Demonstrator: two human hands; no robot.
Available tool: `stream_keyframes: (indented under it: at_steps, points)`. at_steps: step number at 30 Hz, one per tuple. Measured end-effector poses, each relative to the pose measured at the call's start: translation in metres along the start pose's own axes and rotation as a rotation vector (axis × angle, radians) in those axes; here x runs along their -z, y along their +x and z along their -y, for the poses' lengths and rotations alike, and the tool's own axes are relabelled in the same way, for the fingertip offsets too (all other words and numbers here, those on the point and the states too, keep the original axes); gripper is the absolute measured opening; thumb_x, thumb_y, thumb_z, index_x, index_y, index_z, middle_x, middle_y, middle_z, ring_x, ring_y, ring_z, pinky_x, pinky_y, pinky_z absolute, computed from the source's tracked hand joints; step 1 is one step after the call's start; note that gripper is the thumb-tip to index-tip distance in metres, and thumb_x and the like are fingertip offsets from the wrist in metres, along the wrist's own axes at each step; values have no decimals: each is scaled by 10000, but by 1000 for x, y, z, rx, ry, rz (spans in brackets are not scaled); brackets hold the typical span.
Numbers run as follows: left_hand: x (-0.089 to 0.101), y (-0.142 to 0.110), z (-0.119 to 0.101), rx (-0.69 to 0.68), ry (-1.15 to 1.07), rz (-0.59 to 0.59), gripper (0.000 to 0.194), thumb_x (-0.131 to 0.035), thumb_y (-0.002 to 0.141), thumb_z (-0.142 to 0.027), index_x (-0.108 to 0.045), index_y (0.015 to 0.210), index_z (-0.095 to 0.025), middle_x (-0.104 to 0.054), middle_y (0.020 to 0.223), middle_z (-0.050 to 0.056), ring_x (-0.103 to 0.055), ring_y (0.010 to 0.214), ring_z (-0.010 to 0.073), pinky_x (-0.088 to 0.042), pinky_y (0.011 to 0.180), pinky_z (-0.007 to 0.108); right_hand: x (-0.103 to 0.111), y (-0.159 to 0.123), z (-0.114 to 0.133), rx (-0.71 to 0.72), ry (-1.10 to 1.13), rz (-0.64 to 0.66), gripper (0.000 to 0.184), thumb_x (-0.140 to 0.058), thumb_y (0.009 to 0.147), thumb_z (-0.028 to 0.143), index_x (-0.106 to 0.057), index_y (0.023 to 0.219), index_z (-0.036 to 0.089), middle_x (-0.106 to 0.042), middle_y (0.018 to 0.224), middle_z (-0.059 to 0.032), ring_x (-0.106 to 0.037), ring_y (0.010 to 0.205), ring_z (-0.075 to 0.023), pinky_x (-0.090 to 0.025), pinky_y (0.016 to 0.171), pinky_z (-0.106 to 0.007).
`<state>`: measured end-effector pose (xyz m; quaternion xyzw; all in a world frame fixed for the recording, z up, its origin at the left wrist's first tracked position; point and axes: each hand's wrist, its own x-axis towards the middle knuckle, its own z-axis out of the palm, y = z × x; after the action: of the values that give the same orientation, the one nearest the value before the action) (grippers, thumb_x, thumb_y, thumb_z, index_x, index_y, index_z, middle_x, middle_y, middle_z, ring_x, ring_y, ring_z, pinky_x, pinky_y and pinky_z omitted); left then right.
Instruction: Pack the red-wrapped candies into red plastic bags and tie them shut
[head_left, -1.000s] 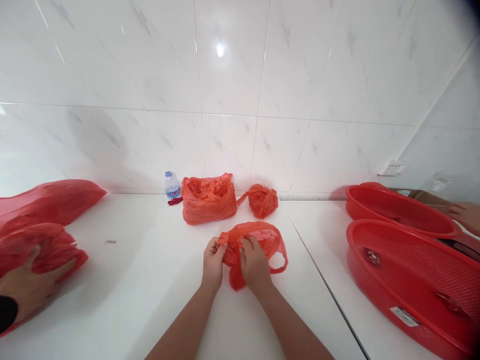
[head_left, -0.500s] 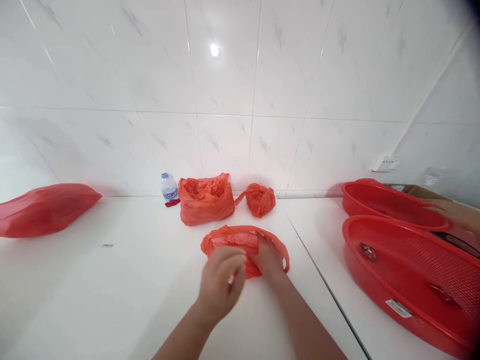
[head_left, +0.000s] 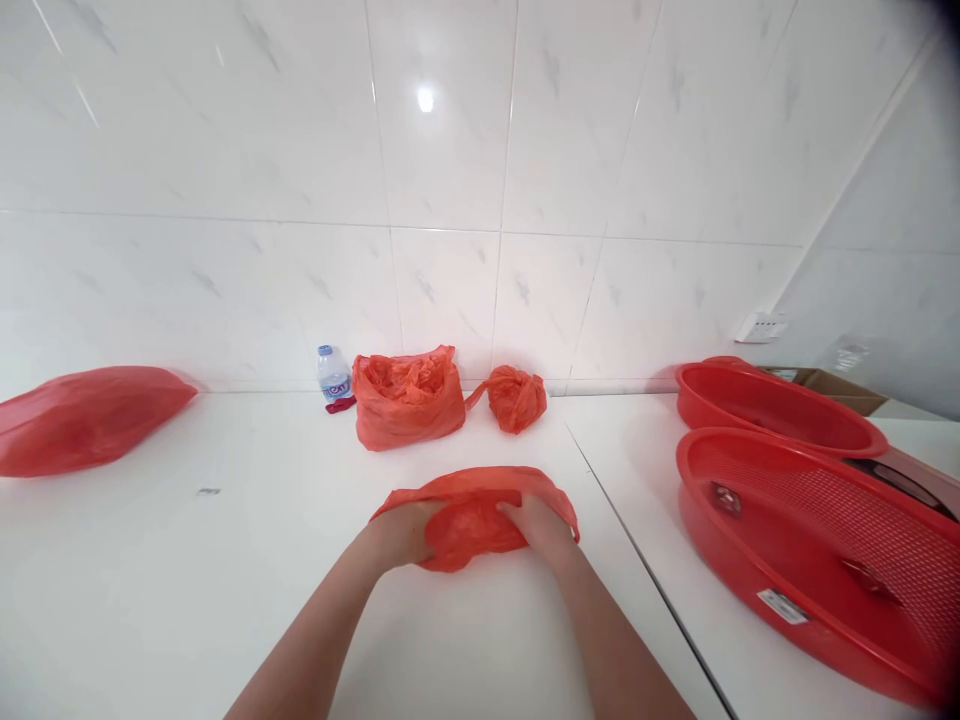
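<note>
A thin red plastic bag (head_left: 480, 535) lies on the white table in front of me, its mouth spread wide. My left hand (head_left: 409, 532) reaches into its left side, and the film covers the fingers, so their grip is hidden. At the right end, my right hand (head_left: 541, 525) grips the bag, with the thumb showing along its edge and the other fingers out of sight in the folds. Behind it stands a fuller red plastic bag (head_left: 410, 410) stuffed with crumpled film. Beside that one sits a smaller knotted red bag (head_left: 516, 400).
A small water bottle (head_left: 334, 375) stands by the tiled wall, a dark red scrap (head_left: 340, 405) before it. A long red bag (head_left: 94, 420) lies far left. On the right are a large red basket (head_left: 750, 570), another red basket (head_left: 780, 405) and a cardboard box (head_left: 840, 388).
My left hand has gone from a closed fist above the bag to inside its left side. The bag is spread wider to the left. A blurred hand by the box at right is gone.
</note>
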<state>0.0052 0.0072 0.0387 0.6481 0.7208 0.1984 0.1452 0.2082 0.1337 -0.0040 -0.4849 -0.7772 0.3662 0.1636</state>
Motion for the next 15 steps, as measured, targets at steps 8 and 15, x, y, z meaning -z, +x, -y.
stream_keyframes:
  at_steps: [8,15]
  points:
    - [-1,0,-24,-103,-94,-122,431,-532,796,-232,-533,1205,-368,-525,1317,-27,-527,1150,203,-482,885,323,1,-8,11,96,-32,100,574,-662,598,218,-582,1165,246,-677,956,-39,-620,778,-201,-434,604,-270]
    - [-36,20,20,-130,254,-323,600,-642,696,-93,-506,1262,-237,-293,1489,122,-281,1346,334,-361,1014,495,2,-21,15,172,71,192,634,-609,651,193,-501,1261,326,-658,1068,2,-631,866,-180,-458,642,-252]
